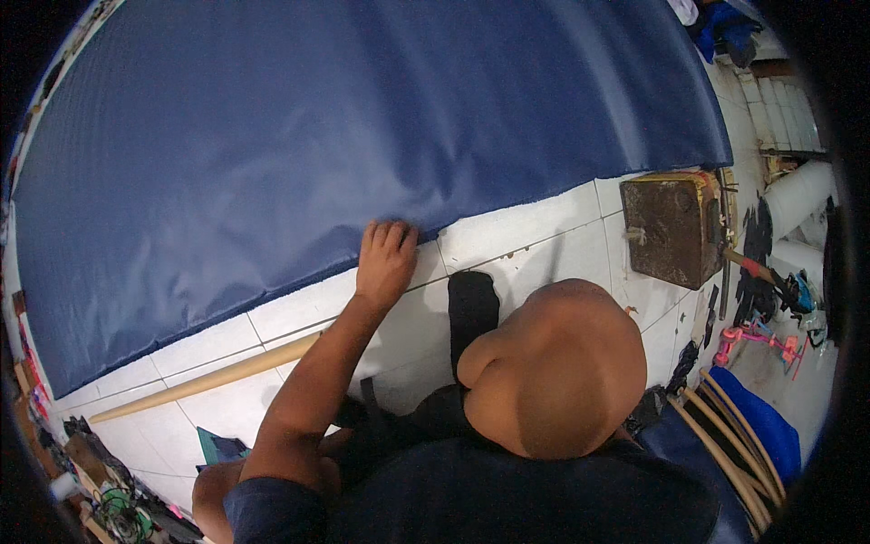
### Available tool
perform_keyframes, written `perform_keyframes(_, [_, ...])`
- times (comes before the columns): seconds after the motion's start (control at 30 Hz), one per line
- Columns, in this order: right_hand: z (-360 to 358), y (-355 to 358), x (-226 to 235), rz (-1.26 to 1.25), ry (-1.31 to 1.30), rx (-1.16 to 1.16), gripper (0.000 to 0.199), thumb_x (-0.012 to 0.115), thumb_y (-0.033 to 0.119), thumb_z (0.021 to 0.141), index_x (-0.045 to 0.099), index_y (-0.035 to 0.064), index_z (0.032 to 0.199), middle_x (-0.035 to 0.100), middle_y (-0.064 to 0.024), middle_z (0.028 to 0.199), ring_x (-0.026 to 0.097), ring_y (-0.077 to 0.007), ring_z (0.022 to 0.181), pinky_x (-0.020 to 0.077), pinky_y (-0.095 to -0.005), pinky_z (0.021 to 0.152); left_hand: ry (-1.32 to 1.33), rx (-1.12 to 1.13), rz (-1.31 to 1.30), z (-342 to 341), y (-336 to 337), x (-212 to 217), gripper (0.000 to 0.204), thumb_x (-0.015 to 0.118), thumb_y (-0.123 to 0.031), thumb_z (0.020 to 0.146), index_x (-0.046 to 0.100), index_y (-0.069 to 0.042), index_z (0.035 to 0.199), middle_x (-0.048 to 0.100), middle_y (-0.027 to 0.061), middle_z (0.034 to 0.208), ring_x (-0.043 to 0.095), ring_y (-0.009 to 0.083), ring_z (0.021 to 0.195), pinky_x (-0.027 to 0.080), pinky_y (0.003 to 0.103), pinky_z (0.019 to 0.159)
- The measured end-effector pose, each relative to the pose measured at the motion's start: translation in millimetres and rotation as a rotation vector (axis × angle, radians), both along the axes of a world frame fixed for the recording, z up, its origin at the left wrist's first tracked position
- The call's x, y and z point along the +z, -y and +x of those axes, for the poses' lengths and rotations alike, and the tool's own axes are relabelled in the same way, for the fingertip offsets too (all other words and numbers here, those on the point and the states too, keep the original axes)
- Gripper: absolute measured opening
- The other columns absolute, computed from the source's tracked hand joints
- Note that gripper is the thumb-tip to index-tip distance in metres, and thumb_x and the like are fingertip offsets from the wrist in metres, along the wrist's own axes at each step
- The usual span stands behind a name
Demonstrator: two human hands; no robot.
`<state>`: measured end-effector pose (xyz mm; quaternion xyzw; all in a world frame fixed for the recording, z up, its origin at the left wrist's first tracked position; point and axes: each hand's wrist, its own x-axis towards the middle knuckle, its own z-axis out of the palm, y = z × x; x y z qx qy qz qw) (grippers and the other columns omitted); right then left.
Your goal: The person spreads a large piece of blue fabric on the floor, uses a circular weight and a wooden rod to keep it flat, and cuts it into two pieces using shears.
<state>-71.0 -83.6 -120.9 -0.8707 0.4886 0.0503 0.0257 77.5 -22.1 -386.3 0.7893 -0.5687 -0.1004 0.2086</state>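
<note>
A large dark blue vinyl-like sheet lies spread over the white tiled floor, with soft wrinkles near its front edge. My left hand is at that front edge, palm down. Its fingers are curled over the edge and closed on it; the fingertips are partly hidden. My right hand does not show. Beside my left hand are my bent bare knee and a black-covered foot on the tiles.
A long tan pole lies left of my forearm. A worn brown block sits by the sheet's right corner. Curved tan rods and blue material are at lower right, near a pink object. Clutter lines the lower left.
</note>
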Motion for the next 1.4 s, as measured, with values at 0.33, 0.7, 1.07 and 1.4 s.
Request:
perform_keyframes(0.33, [-1, 6, 12, 0.301, 0.044, 0.051, 0.03, 0.058, 0.021, 0.089, 0.066, 0.0077, 0.115, 0.067, -0.0091, 0.111, 0.063, -0.0239, 0.104, 0.048, -0.0383, 0.099, -0.114, 0.008, 0.029, -2, 11, 6, 0.039, 0.063, -0.008, 0.083, 0.062, -0.004, 0.122, 0.06, 0.0152, 0.107, 0.058, 0.0336, 0.102, 0.043, 0.049, 0.104])
perform_keyframes(0.7, [3, -8, 14, 0.26, 0.181, 0.02, 0.026, 0.059, 0.018, 0.087, 0.067, 0.0045, 0.107, 0.069, -0.0107, 0.099, 0.066, -0.0263, 0.094, 0.0515, -0.0398, 0.09, -0.215, 0.002, -0.075, 5, 1, 6, 0.038, 0.059, -0.001, 0.085, 0.06, -0.001, 0.123, 0.06, 0.0189, 0.112, 0.058, 0.0376, 0.106, 0.04, 0.053, 0.107])
perform_keyframes(1.07, [19, 11, 43, 0.306, 0.136, 0.199, 0.028, 0.06, 0.018, 0.077, 0.068, -0.0031, 0.093, 0.067, -0.0215, 0.092, 0.064, -0.0383, 0.088, 0.0503, -0.0469, 0.083, -0.19, -0.027, -0.125, 3, 3, 2, 0.043, 0.055, 0.002, 0.085, 0.06, -0.004, 0.127, 0.059, 0.0184, 0.118, 0.057, 0.0379, 0.111, 0.038, 0.055, 0.109])
perform_keyframes(1.4, [12, 26, 29, 0.545, -0.013, 0.455, 0.036, 0.058, 0.021, 0.081, 0.056, -0.0052, 0.106, 0.058, -0.0249, 0.106, 0.057, -0.0377, 0.101, 0.0462, -0.0458, 0.091, -0.163, -0.077, -0.09, 5, -2, 2, 0.055, 0.054, 0.005, 0.078, 0.057, -0.006, 0.133, 0.056, 0.018, 0.124, 0.053, 0.0362, 0.118, 0.034, 0.057, 0.112])
